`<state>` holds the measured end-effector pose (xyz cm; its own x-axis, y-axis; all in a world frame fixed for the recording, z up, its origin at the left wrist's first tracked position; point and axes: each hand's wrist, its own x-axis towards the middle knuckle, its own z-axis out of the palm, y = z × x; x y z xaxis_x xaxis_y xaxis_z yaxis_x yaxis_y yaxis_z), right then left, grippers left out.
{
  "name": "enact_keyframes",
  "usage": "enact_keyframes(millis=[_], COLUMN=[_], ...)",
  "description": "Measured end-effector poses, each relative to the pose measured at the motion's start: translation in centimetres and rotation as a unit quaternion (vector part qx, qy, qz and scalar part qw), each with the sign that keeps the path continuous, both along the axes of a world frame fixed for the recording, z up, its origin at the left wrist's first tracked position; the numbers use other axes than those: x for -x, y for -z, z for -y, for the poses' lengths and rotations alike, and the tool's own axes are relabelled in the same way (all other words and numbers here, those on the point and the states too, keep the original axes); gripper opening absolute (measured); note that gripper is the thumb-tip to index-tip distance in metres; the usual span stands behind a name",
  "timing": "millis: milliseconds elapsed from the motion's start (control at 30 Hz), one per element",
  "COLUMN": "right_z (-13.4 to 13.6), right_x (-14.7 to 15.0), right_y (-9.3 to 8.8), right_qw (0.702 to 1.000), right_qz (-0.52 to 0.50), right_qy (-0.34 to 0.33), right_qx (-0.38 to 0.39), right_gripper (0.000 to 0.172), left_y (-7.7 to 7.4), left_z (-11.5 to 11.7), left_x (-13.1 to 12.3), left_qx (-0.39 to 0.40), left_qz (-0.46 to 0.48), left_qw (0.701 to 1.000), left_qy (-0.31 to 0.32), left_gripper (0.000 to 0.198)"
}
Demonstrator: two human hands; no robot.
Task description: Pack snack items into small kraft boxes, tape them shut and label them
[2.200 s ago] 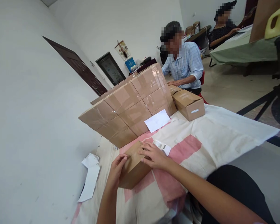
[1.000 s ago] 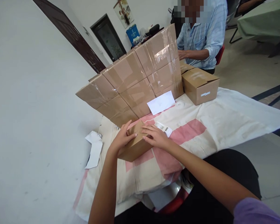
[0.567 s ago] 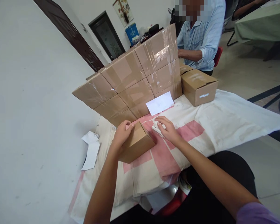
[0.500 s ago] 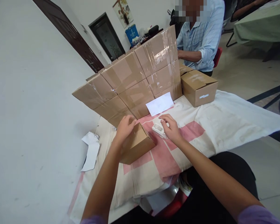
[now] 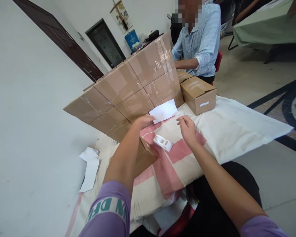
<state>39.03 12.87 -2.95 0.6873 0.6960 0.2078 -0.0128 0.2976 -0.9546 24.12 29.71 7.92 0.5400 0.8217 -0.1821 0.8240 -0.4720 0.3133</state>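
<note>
My left hand reaches over a small cardboard box to the left edge of a white sheet of paper; its fingers look closed on that edge. The paper lies slightly bent at the foot of the stacked cartons. My right hand hovers to the right of the paper, fingers bent and apart, holding nothing. Between the hands and nearer to me, a white tape dispenser rests on the cloth. The left forearm hides much of the small box.
A wall of taped cartons stands across the back of the cloth-covered table. Another carton sits at the right, with a seated person behind it. Crumpled white paper lies at the left edge.
My left hand has moved from above the small box forward and right to the paper. My right hand has moved away from the tape dispenser, which now lies in full sight.
</note>
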Motion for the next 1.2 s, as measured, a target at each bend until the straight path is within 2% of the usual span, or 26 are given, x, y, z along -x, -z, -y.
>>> enact_keyframes(millis=[67,133,233,267,300,367,400,467,600,700,800,1000,1200], right_z=[0.0,-0.1,-0.2,-0.2,-0.2,-0.2,-0.2,0.1,0.8,1.3,1.3,1.1,1.5], right_x=[-0.5,-0.5,0.0,0.3,0.7,1.3,1.6,2.3,3.8,4.6,4.6,3.3,2.8], right_y=[0.1,0.1,-0.2,-0.3,-0.4,-0.3,-0.2,-0.1,-0.4,-0.6,-0.4,-0.4,-0.9], right_qw=[0.993,0.974,0.931,0.923,0.925,0.946,0.953,0.956,0.95,0.947,0.947,0.947,0.917], right_qz=[-0.106,-0.195,-0.275,-0.282,-0.275,-0.242,-0.23,-0.223,-0.205,-0.184,-0.18,-0.193,-0.23], right_qy=[-0.035,-0.106,-0.242,-0.261,-0.257,-0.209,-0.19,-0.183,-0.222,-0.252,-0.255,-0.253,-0.326], right_qx=[0.035,0.05,0.002,-0.02,-0.037,-0.05,-0.05,-0.053,-0.075,-0.082,-0.083,-0.053,-0.004], right_gripper=[0.023,0.036,0.057,0.058,0.056,0.049,0.047,0.044,0.044,0.045,0.045,0.045,0.035], left_y=[-0.9,-1.7,-2.1,-2.1,-2.0,-2.1,-2.3,-2.7,-2.8,-1.8,-0.5,1.2,1.5], left_z=[2.3,5.8,12.3,14.2,15.9,17.8,18.2,18.0,16.3,15.2,14.5,14.1,13.9], left_x=[0.0,0.3,1.8,2.6,3.4,5.1,5.8,6.8,6.8,5.2,3.6,2.0,2.0], left_qx=[-0.053,-0.099,-0.144,-0.194,-0.226,-0.262,-0.268,-0.276,-0.35,-0.392,-0.368,-0.328,-0.32], left_qz=[0.014,0.02,0.005,-0.026,-0.064,-0.112,-0.12,-0.104,-0.043,-0.031,-0.038,-0.061,-0.103], left_qw=[0.997,0.987,0.961,0.935,0.909,0.867,0.857,0.859,0.887,0.888,0.899,0.909,0.91], left_qy=[0.058,0.123,0.234,0.296,0.344,0.409,0.424,0.418,0.299,0.237,0.235,0.249,0.242], left_gripper=[0.027,0.03,0.032,0.032,0.032,0.032,0.032,0.03,0.028,0.044,0.061,0.044,0.03])
